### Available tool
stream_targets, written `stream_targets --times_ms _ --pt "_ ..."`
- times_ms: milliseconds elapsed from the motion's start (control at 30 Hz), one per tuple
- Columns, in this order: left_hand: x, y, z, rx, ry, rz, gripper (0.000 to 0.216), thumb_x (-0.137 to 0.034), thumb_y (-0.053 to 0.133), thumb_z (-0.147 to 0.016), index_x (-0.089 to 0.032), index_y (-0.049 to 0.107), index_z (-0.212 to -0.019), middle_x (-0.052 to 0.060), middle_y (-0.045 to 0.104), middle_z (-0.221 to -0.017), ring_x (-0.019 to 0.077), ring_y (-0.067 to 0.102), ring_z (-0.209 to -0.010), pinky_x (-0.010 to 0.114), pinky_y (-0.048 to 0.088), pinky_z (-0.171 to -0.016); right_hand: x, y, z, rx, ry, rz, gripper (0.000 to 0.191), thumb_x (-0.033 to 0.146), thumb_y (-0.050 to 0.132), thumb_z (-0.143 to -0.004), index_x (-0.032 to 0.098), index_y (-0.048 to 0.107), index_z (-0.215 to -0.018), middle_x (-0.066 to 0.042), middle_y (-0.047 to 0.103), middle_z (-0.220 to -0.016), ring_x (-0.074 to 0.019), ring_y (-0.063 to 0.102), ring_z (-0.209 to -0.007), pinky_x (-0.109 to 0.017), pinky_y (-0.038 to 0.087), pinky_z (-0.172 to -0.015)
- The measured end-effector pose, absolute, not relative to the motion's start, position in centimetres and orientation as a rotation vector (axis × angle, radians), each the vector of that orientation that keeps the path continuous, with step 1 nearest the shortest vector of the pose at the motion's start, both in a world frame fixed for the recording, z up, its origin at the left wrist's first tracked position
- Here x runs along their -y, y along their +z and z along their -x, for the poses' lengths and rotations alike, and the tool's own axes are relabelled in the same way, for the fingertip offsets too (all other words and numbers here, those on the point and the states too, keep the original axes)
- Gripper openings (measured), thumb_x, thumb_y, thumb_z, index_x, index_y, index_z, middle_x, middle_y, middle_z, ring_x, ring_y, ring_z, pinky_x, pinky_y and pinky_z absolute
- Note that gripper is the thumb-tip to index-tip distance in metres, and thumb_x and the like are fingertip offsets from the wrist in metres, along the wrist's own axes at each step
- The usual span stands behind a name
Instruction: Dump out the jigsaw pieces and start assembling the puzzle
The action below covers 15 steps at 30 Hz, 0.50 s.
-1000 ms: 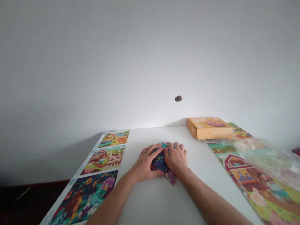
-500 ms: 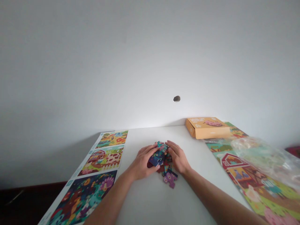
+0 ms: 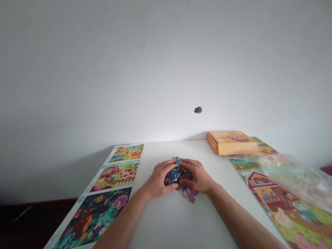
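Puzzle pieces (image 3: 173,175) are cupped between curved left hand (image 3: 159,178) and right hand (image 3: 200,175), left of the poster edge (image 3: 259,196), with desk (image 3: 226,170) between.

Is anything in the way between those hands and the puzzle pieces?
Nothing that shows: the left hand and right hand cup the puzzle pieces directly. The orange box and clear plastic are off to the right, not between them.

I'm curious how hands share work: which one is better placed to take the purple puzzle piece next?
Probably the right hand: the purple puzzle piece sticks out near its thumb, while the left hand cups the opposite side of the pile.
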<state>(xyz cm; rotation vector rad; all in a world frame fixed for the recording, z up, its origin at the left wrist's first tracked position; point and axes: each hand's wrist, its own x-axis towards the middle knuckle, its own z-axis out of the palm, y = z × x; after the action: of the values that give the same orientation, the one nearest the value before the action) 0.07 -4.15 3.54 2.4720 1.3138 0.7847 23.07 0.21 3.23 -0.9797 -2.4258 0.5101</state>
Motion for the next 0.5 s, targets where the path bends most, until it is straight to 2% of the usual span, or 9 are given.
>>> stream_targets --times_ms 67,133,200,300,333,400,500 --pt "4.1 3.5 -0.2 -1.356 0.806 -2.448 0.059 -0.03 0.068 -0.077 -0.026 0.05 -0.132 0.007 0.049 -0.143 0.0266 0.042 -0.134 0.046 0.032 -0.114 -0.5 3.1 -23.1 2.372 0.476 0.957 0.048 0.04 0.066 -0.084 0.028 0.058 -0.13 -0.008 0.057 -0.134 -0.026 0.052 -0.123 -0.046 0.036 -0.106" --pt "4.1 3.4 -0.2 -1.368 0.826 -2.43 0.052 -0.026 0.066 -0.079 -0.026 0.052 -0.129 0.006 0.053 -0.139 0.0244 0.045 -0.132 0.044 0.033 -0.114 -0.4 3.1 -23.1 2.334 0.446 0.978 0.037 0.039 0.058 -0.09 0.028 0.061 -0.126 -0.008 0.06 -0.13 -0.0248 0.053 -0.12 -0.046 0.036 -0.106" --pt "4.0 3.4 -0.1 -1.359 0.853 -2.43 0.052 -0.026 0.068 -0.077 -0.026 0.053 -0.126 0.006 0.054 -0.137 0.0243 0.046 -0.13 0.043 0.034 -0.113 -0.1 3.1 -23.1 2.364 0.422 1.001 0.048 0.048 0.059 -0.088 0.029 0.056 -0.132 -0.009 0.054 -0.138 -0.0294 0.047 -0.127 -0.054 0.029 -0.109" --pt "3.9 3.3 0.0 -1.33 0.85 -2.46 0.067 -0.028 0.078 -0.066 -0.024 0.051 -0.127 0.008 0.05 -0.14 0.0281 0.041 -0.133 0.046 0.031 -0.114 0.4 3.1 -22.8 2.498 0.438 0.991 0.098 0.066 0.073 -0.066 0.031 0.033 -0.148 -0.012 0.033 -0.153 -0.0405 0.027 -0.139 -0.07 0.013 -0.109" --pt "3.9 3.2 0.0 -1.327 0.835 -2.463 0.072 -0.029 0.08 -0.063 -0.024 0.05 -0.128 0.009 0.048 -0.142 0.0291 0.04 -0.134 0.047 0.03 -0.115 0.6 3.1 -22.7 2.527 0.459 0.991 0.107 0.068 0.075 -0.061 0.032 0.028 -0.151 -0.013 0.03 -0.155 -0.0416 0.024 -0.14 -0.072 0.01 -0.108" --pt "4.0 3.2 0.0 -1.34 0.814 -2.44 0.075 -0.027 0.081 -0.062 -0.025 0.048 -0.131 0.008 0.048 -0.142 0.0286 0.041 -0.133 0.047 0.03 -0.115 0.5 3.0 -22.6 2.529 0.499 1.008 0.107 0.066 0.075 -0.062 0.032 0.026 -0.151 -0.012 0.032 -0.154 -0.0396 0.029 -0.139 -0.072 0.009 -0.108" --pt "4.0 3.3 0.0 -1.375 0.854 -2.38 0.067 -0.024 0.075 -0.07 -0.027 0.048 -0.131 0.006 0.053 -0.134 0.0248 0.047 -0.126 0.043 0.035 -0.112 0.0 2.7 -22.7 2.478 0.513 1.006 0.094 0.059 0.077 -0.065 0.031 0.038 -0.146 -0.012 0.043 -0.146 -0.0348 0.04 -0.132 -0.065 0.018 -0.11"
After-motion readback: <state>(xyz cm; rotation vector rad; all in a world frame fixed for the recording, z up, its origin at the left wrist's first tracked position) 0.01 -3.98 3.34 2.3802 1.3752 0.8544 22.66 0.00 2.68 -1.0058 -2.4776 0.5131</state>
